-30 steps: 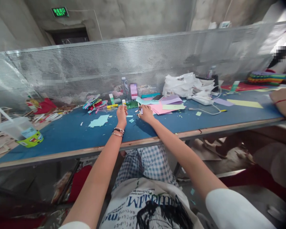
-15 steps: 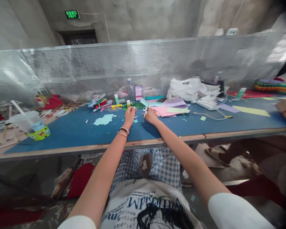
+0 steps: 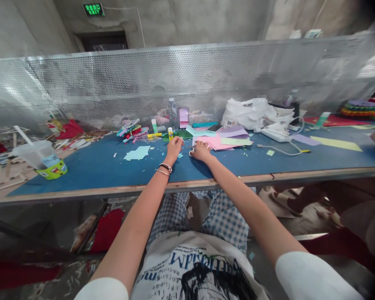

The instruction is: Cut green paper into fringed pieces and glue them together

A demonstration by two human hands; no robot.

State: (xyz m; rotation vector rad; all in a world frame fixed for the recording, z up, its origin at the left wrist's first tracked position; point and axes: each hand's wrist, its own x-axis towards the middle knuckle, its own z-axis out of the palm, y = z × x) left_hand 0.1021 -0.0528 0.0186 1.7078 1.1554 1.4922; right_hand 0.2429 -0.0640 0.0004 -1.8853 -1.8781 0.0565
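Observation:
My left hand (image 3: 174, 149) is over the blue tabletop with its fingers pinched together; whatever sits between them is too small to make out. To its right, my right hand (image 3: 201, 151) is low at the edge of the coloured paper, its fingers curled over scissors. Only a pale handle loop (image 3: 191, 153) of the scissors shows beside the thumb. Pink paper (image 3: 218, 143) and purple paper (image 3: 234, 131) lie just beyond my right hand. A yellow glue stick (image 3: 170, 133) stands behind my left hand, near green paper (image 3: 185, 134).
A light-blue paper piece (image 3: 137, 153) lies left of my hands. The plastic cup (image 3: 45, 160) with a straw stands at the left. Farther back are a propped phone (image 3: 183, 118), another phone (image 3: 214, 128), a white plastic bag (image 3: 243, 113) and a white cable (image 3: 281, 152).
My right hand has lowered and flattened over the scissors, whose upright tips no longer show. My left hand stays pinched near the glue stick. The camera view has shifted slightly.

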